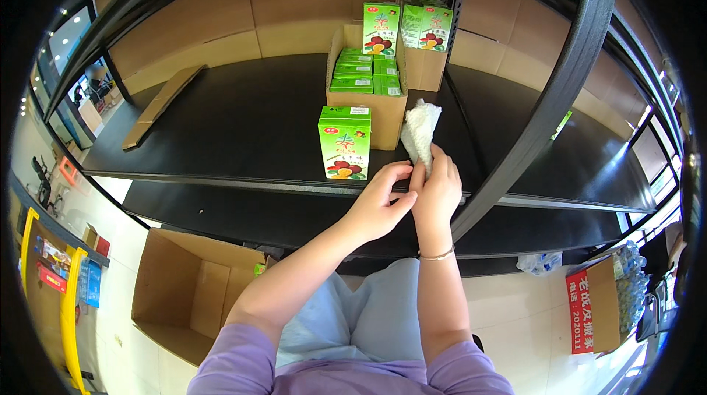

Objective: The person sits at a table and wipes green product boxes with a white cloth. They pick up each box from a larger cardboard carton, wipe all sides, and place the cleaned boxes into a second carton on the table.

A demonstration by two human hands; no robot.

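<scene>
My right hand [436,187] is closed around the lower end of a crumpled white cloth or paper towel [420,128], which sticks up above the shelf's front edge. My left hand [384,200] is beside it, thumb and fingers apart, fingertips close to my right thumb. Whether they touch the white piece I cannot tell. Just left of it a green and white carton with fruit pictures [345,143] stands upright on the black shelf [243,122]. Behind that carton is an open cardboard box [383,119] with several green cartons [357,75] lying in it.
One more carton [381,27] stands upright at the box's back, by a second filled box [425,67]. A cardboard strip [162,108] lies on the shelf's left. A black post [549,100] slants past my right. An open cardboard box [173,277] is on the floor, lower left.
</scene>
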